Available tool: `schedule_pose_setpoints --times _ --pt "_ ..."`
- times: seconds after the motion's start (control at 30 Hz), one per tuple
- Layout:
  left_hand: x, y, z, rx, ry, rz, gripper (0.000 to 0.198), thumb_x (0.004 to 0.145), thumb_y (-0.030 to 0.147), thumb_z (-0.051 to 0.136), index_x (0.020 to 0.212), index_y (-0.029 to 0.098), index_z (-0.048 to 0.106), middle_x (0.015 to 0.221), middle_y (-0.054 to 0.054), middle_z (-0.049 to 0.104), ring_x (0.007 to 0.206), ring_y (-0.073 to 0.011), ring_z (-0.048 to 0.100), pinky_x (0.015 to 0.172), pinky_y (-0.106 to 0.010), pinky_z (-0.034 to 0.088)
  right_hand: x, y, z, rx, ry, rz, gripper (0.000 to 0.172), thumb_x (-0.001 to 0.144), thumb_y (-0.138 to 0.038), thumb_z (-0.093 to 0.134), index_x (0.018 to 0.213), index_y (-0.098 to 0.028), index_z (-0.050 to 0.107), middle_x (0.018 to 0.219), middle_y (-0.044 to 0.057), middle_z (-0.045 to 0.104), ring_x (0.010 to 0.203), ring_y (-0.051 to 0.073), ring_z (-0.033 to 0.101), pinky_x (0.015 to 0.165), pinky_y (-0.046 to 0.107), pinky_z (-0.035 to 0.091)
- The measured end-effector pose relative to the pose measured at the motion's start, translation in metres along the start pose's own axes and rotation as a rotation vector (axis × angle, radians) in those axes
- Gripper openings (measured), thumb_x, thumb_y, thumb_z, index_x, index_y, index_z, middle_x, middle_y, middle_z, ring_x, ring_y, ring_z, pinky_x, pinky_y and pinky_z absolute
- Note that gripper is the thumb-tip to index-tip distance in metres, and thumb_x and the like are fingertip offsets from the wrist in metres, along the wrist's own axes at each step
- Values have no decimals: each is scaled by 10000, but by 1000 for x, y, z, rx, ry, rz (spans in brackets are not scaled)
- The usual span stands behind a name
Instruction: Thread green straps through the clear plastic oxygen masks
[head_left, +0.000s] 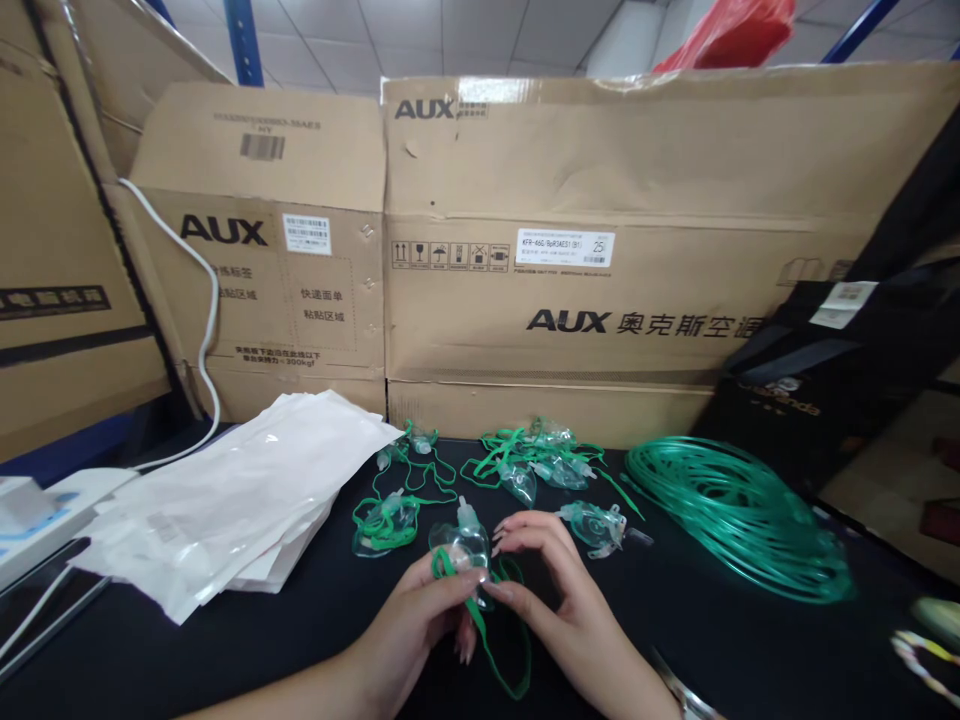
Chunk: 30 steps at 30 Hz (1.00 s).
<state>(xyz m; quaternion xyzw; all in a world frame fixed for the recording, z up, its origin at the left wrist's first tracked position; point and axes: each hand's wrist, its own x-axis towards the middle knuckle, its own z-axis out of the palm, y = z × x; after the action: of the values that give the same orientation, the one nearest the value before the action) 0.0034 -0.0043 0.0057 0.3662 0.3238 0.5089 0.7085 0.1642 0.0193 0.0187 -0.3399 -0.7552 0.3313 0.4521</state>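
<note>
A clear green-tinted oxygen mask (459,541) with a green elastic strap (501,660) sits between both hands over the black table (225,650). My left hand (424,625) pinches the mask's lower edge and the strap. My right hand (551,590) curls round the mask's right side, its fingertips on the strap. Several more masks lie just beyond: one (384,523) to the left, one (598,526) to the right, and a tangled cluster (536,458) further back.
A stack of clear plastic bags (232,495) lies at the left. A coil of green tubing (739,515) lies at the right. Big AUX cardboard boxes (570,250) wall the back. A black bag (847,360) leans at the right. A white device (37,510) and cable sit far left.
</note>
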Motion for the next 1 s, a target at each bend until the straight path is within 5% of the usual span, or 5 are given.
schedule_pose_setpoints --times 0.1,0.23,0.4,0.73,1.0 --pt "-1 1 1 -18 -13 -1 98 716 227 601 736 135 577 548 34 515 415 -68 471 403 -179 411 3 8 4 269 -14 216 330 691 -330 664 952 -250 479 986 31 486 918 177 501 766 312 430" --pt "0 1 1 -47 -88 -72 116 679 237 625 705 136 577 516 22 543 368 -78 491 346 -173 415 8 11 0 679 -240 470 421 699 -315 666 1056 -211 469 904 22 556 856 144 548 802 296 392" --pt "0 -1 -1 -6 -189 -210 155 662 261 623 688 111 592 398 2 566 269 -83 484 261 -148 383 9 0 -7 879 -488 527 345 704 -186 663 1030 -131 568 880 54 612 831 131 566 806 267 363" --pt "3 -6 -6 20 -250 -170 123 715 242 599 663 138 559 246 78 460 153 -27 279 191 -105 184 10 -3 -6 993 -516 522 231 694 -167 657 909 -88 628 828 60 626 739 112 555 702 225 377" --pt "0 0 0 87 -145 -131 200 706 331 614 677 164 508 285 83 469 188 -36 296 212 -118 244 8 5 -6 1088 -440 593 325 602 -110 730 885 -139 573 759 10 599 681 113 561 656 246 402"
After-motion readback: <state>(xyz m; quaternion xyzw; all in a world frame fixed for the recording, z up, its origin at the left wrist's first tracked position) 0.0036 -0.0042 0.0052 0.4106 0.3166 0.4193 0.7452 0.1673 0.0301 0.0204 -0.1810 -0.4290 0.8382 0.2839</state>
